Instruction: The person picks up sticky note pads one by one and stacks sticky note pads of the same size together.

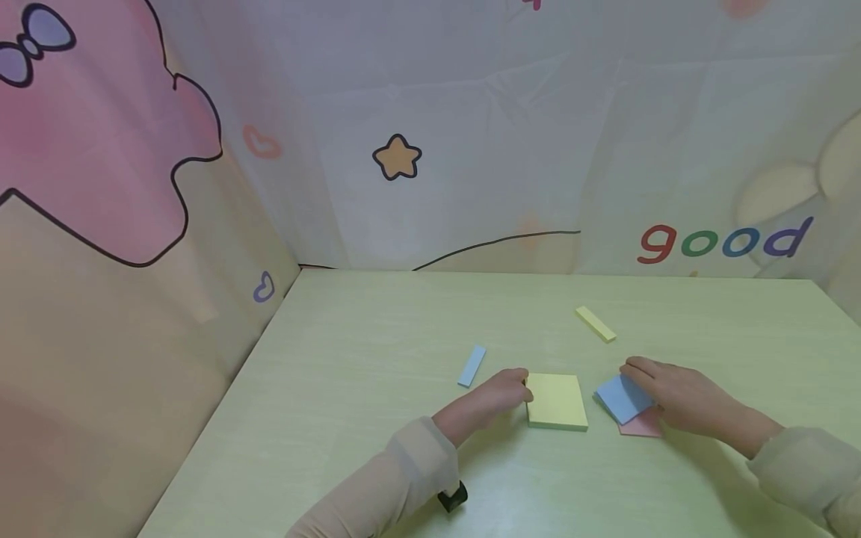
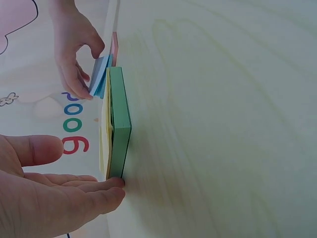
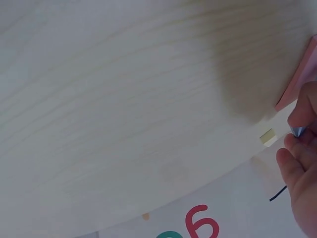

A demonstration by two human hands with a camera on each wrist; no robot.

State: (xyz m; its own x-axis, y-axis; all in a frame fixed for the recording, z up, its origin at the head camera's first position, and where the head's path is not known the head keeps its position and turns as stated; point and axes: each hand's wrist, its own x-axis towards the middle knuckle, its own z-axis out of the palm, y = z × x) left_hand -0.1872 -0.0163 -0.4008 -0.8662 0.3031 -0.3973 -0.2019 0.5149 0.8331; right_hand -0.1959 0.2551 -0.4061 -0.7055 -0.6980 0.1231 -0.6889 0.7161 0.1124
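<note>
A square yellow sticky-note pad (image 1: 557,402) lies on the table. From the side, the left wrist view reveals a green pad (image 2: 119,116) beneath the yellow layer. My left hand (image 1: 494,400) touches this stack's left edge with its straight fingers, the thumb held apart. To the right, my right hand (image 1: 686,396) pinches a blue sticky-note pad (image 1: 622,397) between thumb and fingers, tilted above a pink pad (image 1: 640,427). The blue pad partly covers the pink one. In the right wrist view, my fingers hide most of the blue pad.
A narrow blue strip pad (image 1: 471,366) lies beyond my left hand, and a narrow yellow strip pad (image 1: 595,323) lies farther back. A printed cloth (image 1: 471,172) hangs along the table's back edge and left side. Something black (image 1: 452,496) is attached under my left sleeve.
</note>
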